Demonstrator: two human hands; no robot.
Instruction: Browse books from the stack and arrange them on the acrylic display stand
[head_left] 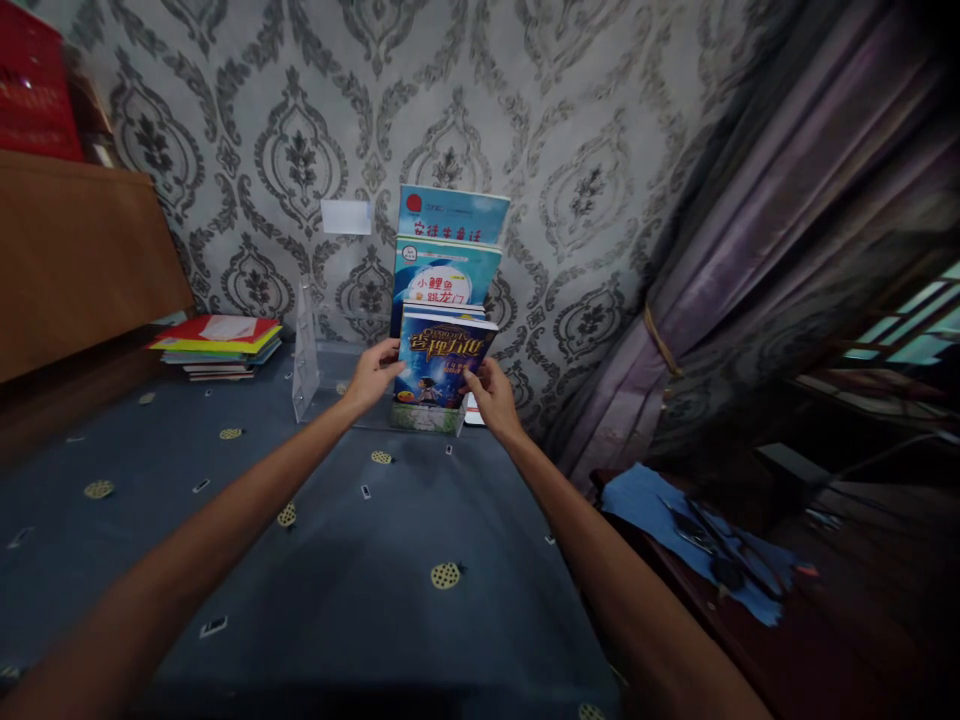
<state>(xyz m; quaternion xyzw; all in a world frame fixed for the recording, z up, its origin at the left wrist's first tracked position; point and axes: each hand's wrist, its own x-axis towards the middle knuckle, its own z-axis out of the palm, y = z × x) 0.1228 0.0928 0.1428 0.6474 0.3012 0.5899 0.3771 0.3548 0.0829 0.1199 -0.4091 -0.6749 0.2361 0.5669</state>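
Note:
Between my two hands is a dark blue book (pixel 437 366) with gold lettering on its cover. My left hand (pixel 375 374) grips its left edge, and my right hand (pixel 492 397) has its right edge. The book is upright at the front tier of a clear acrylic book rack (pixel 305 360), its lower part just above a greenish cover in that tier. Behind it rise a teal book (pixel 450 272) with red lettering and a taller light blue book (pixel 454 212), both in the rack's right side. My fingertips behind the blue book are hidden.
A stack of colourful books (pixel 221 345) lies left on the dark patterned tablecloth (pixel 330 580). A brown wooden box (pixel 82 255) stands beyond it. Patterned wallpaper backs the rack. At right hang purple curtains (pixel 637 320), and a blue cloth (pixel 660 510) with cords lies lower down.

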